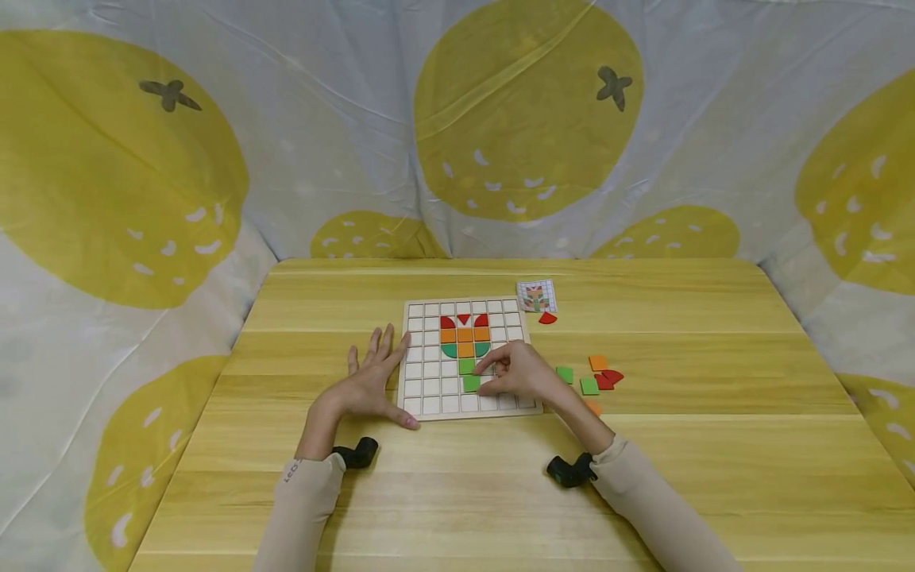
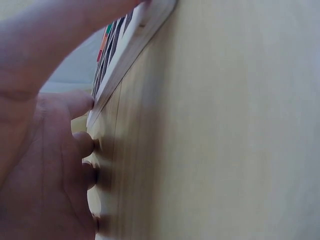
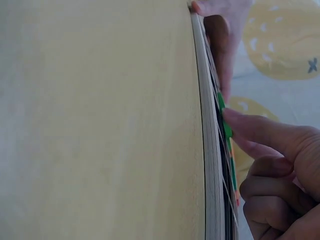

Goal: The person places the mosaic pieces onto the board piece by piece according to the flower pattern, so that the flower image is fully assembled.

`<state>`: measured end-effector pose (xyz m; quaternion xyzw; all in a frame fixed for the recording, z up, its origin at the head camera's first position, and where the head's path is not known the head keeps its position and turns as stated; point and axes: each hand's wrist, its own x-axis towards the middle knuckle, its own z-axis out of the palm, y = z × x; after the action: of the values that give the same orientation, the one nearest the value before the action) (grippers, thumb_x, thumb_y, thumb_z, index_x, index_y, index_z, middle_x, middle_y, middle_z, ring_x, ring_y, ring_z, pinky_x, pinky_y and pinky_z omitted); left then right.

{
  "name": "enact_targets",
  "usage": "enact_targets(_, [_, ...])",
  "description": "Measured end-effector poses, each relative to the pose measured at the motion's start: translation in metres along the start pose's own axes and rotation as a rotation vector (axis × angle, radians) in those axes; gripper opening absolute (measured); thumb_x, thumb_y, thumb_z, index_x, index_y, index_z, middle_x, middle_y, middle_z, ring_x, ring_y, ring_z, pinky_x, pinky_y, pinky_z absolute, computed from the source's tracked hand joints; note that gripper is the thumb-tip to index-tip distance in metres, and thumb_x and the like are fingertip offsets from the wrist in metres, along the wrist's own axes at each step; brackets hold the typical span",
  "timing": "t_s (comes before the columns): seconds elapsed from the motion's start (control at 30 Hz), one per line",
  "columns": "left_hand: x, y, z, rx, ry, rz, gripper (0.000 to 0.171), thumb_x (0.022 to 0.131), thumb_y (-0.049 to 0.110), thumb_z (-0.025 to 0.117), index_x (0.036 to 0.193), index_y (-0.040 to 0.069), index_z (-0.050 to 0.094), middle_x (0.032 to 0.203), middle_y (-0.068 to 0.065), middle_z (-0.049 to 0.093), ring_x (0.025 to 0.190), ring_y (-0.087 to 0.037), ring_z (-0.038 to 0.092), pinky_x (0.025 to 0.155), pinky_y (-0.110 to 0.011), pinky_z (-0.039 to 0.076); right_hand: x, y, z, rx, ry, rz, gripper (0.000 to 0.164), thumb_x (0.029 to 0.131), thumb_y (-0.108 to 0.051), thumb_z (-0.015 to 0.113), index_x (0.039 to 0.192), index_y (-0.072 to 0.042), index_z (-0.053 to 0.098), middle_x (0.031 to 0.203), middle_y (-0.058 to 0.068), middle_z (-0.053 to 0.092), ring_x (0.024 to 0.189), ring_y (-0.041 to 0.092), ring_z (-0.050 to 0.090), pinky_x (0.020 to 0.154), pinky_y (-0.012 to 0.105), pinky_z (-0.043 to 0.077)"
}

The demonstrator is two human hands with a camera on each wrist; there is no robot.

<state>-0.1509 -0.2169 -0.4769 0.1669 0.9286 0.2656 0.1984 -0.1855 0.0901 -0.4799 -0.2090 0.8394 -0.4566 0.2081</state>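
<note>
A wooden grid board (image 1: 432, 401) lies on the table. In its cells a tulip-like figure is laid out from red, orange (image 1: 465, 334), dark green and light green pieces. Near the lower middle of the board, my right hand (image 1: 520, 372) pinches a light green square tile (image 1: 472, 384) between thumb and index finger; the right wrist view shows the green tile (image 3: 226, 125) at those fingertips, partly hidden. Another light green square (image 1: 467, 366) sits just above it. My left hand (image 1: 364, 389) rests with spread fingers at the board's left edge, its thumb by the lower left corner.
A small pattern card (image 1: 536, 295) lies by the board's upper right corner, with a red piece (image 1: 547, 318) below it. Loose green squares (image 1: 589, 386), orange pieces (image 1: 597, 363) and red pieces (image 1: 610, 378) lie to the right, near my right forearm.
</note>
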Motion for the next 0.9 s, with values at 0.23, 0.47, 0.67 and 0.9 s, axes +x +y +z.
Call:
enact_targets(0.23, [0.0002, -0.0004, 0.0005, 0.0, -0.004, -0.002, 0.148, 0.063, 0.053, 0.096, 0.167, 0.011, -0.001, 0.171, -0.021, -0.023, 0.157, -0.043, -0.027, 0.116, -0.076, -0.021, 0.0007, -0.0018, 0.0038, 0.021, 0.03, 0.008, 0.02, 0.079, -0.011, 0.09, 0.098, -0.008, 0.083, 0.056, -0.004, 0.043, 0.055, 0.011, 0.036, 0.055, 0.021, 0.027])
enact_targets(0.47, [0.0002, -0.0007, 0.0005, -0.006, -0.003, -0.004, 0.148, 0.063, 0.052, 0.096, 0.167, 0.01, 0.0, 0.171, -0.021, -0.023, 0.157, -0.043, -0.027, 0.116, -0.076, -0.022, 0.0019, -0.0047, 0.008, 0.011, 0.043, 0.01, 0.02, 0.078, -0.01, 0.09, 0.097, -0.007, 0.083, 0.055, -0.004, 0.043, 0.055, 0.011, 0.036, 0.055, 0.022, 0.029])
enact_targets(0.67, [-0.0004, -0.0005, 0.0001, -0.006, -0.004, 0.0, 0.148, 0.064, 0.053, 0.096, 0.167, 0.01, -0.001, 0.171, -0.021, -0.023, 0.157, -0.043, -0.027, 0.116, -0.076, -0.021, 0.0014, -0.0048, 0.0084, 0.025, 0.036, 0.004, 0.019, 0.079, -0.009, 0.089, 0.097, -0.007, 0.083, 0.055, -0.003, 0.042, 0.054, 0.011, 0.034, 0.055, 0.022, 0.029])
enact_targets(0.9, [-0.0001, -0.0011, 0.0003, -0.003, -0.003, 0.005, 0.147, 0.065, 0.053, 0.095, 0.167, 0.011, -0.001, 0.171, -0.021, -0.024, 0.157, -0.043, -0.027, 0.116, -0.076, -0.021, 0.0014, -0.0044, 0.004, 0.027, 0.023, 0.0, 0.017, 0.082, -0.014, 0.088, 0.098, -0.01, 0.083, 0.055, -0.005, 0.043, 0.054, 0.01, 0.034, 0.054, 0.021, 0.027])
